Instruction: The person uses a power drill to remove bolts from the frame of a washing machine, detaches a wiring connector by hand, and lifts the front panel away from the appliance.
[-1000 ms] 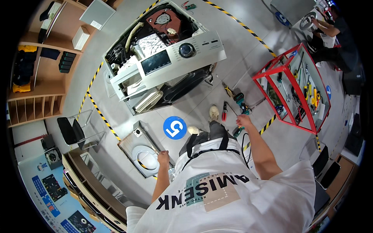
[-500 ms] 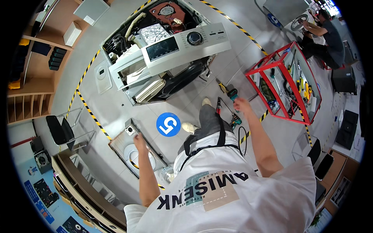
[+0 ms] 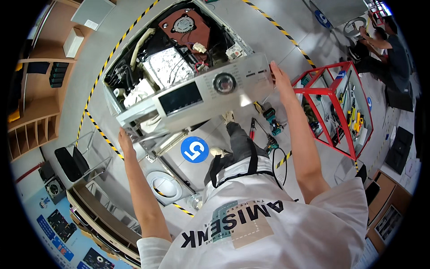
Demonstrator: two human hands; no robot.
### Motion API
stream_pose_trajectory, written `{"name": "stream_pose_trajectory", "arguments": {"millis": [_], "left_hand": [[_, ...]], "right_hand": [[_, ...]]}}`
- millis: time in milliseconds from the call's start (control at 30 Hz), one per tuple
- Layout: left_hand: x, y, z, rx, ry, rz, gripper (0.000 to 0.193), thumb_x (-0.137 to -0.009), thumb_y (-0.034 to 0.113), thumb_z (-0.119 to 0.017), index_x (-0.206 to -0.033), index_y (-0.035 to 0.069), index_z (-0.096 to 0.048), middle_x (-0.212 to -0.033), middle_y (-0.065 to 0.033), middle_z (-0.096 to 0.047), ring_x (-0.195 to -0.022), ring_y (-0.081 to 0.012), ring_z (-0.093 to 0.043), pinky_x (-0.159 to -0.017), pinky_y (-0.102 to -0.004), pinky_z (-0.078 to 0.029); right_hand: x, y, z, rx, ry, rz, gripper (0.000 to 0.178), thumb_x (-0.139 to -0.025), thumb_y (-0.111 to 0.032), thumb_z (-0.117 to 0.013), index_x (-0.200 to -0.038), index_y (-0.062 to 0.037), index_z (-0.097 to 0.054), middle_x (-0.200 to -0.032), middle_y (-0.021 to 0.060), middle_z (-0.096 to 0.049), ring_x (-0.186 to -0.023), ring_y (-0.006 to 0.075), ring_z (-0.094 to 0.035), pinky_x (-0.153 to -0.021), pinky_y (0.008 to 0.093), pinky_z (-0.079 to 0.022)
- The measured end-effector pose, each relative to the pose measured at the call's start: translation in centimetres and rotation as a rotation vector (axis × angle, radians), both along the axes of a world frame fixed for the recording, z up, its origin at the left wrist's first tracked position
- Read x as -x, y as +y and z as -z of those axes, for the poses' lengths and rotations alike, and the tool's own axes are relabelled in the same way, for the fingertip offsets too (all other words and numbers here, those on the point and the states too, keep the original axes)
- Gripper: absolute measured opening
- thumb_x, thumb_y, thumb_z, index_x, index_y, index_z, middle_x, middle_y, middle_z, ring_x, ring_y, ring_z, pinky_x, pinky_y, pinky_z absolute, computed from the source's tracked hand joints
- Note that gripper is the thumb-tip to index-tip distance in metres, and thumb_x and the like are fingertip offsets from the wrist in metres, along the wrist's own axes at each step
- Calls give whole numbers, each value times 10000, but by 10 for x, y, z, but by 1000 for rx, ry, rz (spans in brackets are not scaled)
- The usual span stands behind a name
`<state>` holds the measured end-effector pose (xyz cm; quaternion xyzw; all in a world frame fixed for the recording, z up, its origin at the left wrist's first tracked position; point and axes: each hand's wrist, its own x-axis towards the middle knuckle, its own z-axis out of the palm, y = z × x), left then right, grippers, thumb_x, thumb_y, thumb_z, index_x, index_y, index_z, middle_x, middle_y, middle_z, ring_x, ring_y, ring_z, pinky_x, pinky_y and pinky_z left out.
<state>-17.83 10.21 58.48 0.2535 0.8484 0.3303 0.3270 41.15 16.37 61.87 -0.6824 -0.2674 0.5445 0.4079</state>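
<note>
Your left hand (image 3: pixel 126 145) and right hand (image 3: pixel 282 81), earlier apart from the control panel (image 3: pixel 208 102), now grasp its opposite ends, so it lies between your fingers under two-handed control.

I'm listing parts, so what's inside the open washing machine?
The washing machine holds a reddish plate, a silver block, a pale hose and a white connector. The control panel, between left hand and right hand, hides whatever lies behind it.

Bare arms (image 3: pixel 302 139) are pointing forward, wide apart. The bare right hand (image 3: pixel 279 78) is sitting beyond the bare left hand (image 3: pixel 126 142).
</note>
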Motion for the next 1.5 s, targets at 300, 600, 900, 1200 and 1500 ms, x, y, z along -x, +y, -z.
{"name": "stream_pose_trajectory", "arguments": {"millis": [300,600,900,1200,1500], "left_hand": [[-24,36,2,-9,-210,-191,488,-946,454,-378,-1251,80,-446,-1112,-79,-540,-894,-183,-559,-739,-329,-471],[-39,35,-27,-171,-203,-473,563,-911,542,-411,-1264,106,-460,-1216,-62,-501,-1100,-185,-455,-939,-363,-348],[-81,34,-87,-499,-165,-446,621,-853,604,-450,-1183,81,-511,-1171,-92,-551,-1134,-230,-492,-969,-427,-345],[-123,-11,-132,-507,-364,-685,686,-862,493,-357,-1246,-63,-476,-1275,-162,-512,-1242,-252,-419,-1073,-383,-252],[-144,-66,-142,-467,-475,-799,475,-885,381,-458,-1234,61,-492,-1404,-213,-334,-1316,-317,-311,-1085,-507,-258]], "right_hand": [[5,15,-5,25,285,-57,401,-917,-311,-547,-1188,-16,-532,-1058,20,-584,-971,94,-499,-877,232,-365],[5,11,6,-8,333,15,408,-919,-235,-552,-1262,-28,-477,-1163,23,-554,-1062,102,-481,-929,245,-354],[-20,-14,24,-60,532,313,629,-952,-521,-265,-1336,-39,-391,-1310,63,-464,-1216,212,-418,-1032,380,-304],[-24,-21,29,70,489,366,527,-930,-409,-252,-883,7,-572,-901,139,-589,-900,243,-545,-891,358,-393],[-29,-32,58,46,641,421,415,-923,-404,-400,-772,-38,-524,-828,89,-494,-1017,285,-465,-955,396,-338]]}}
